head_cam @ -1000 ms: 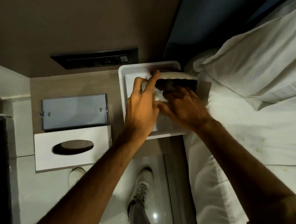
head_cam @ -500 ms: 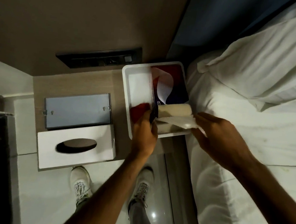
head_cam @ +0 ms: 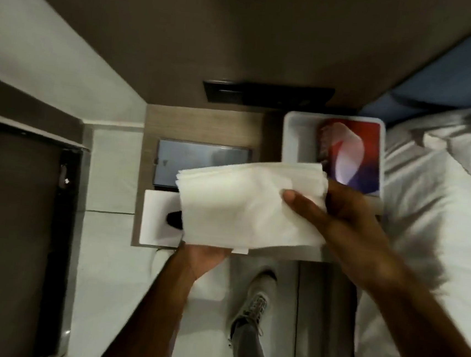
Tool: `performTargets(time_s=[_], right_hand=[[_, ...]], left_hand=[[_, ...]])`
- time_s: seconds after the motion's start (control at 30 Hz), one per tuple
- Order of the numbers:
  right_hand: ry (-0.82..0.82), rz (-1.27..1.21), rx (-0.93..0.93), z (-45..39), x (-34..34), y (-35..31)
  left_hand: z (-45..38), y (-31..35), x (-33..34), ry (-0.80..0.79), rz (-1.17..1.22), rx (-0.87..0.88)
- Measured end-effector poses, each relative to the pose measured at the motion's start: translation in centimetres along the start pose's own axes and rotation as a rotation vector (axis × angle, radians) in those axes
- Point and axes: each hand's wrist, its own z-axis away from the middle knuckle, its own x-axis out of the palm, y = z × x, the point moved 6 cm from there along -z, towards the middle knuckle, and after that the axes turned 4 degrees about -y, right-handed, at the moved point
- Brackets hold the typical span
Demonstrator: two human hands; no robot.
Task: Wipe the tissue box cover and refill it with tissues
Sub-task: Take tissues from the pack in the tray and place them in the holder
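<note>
A thick stack of white tissues (head_cam: 243, 205) is held flat over the nightstand by both hands. My left hand (head_cam: 205, 257) supports it from below at the near edge, mostly hidden under the stack. My right hand (head_cam: 337, 217) grips its right end, thumb on top. Beneath the stack lies the white tissue box cover (head_cam: 158, 217) with its dark oval slot partly showing. Behind it lies a grey metal plate (head_cam: 190, 159). A red and purple tissue pack wrapper (head_cam: 351, 158) rests in a white tray (head_cam: 295, 138).
The wooden nightstand (head_cam: 205, 123) stands against a brown wall with a black socket panel (head_cam: 265, 95). A bed with white sheets and pillow (head_cam: 442, 198) is on the right. My shoes (head_cam: 254, 304) stand on the pale floor below. A dark cabinet (head_cam: 8, 228) is at left.
The tissue stack has come out of the wrapper in the tray and moved left, over the box cover. Both hands now hold it. The view has shifted right and closer.
</note>
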Motion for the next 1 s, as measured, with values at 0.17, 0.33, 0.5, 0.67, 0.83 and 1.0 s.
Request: performTargets(time_s=[0.17, 0.33, 0.5, 0.67, 0.83, 1.0], right_hand=[[0.049, -0.099, 0.156, -7.9, 5.4, 5.4], [0.176, -0.041, 0.177, -14.5, 8.0, 10.6], [0.424, 0.279, 0.281, -18.5, 7.4, 13.6], [0.513, 0.462, 0.291, -18.9, 7.5, 14.7], [0.525, 0.373, 0.282, -18.6, 7.8, 14.8], [0.612, 0.177, 0.180, -16.5, 6.8, 13.3]], left_hand=[[1.4, 9.9, -3.0, -0.161, -0.071, 0.130], [-1.2, 16.0, -4.6, 0.104, -0.560, 0.279], [-5.0, 18.2, -4.4, 0.309, -0.913, 0.378], [-6.7, 19.0, -3.8, 0.339, -1.094, 0.528], [-6.1, 18.8, -3.6, 0.344, -1.138, 0.567], [-3.3, 18.0, -4.8, 0.408, -1.153, 0.663]])
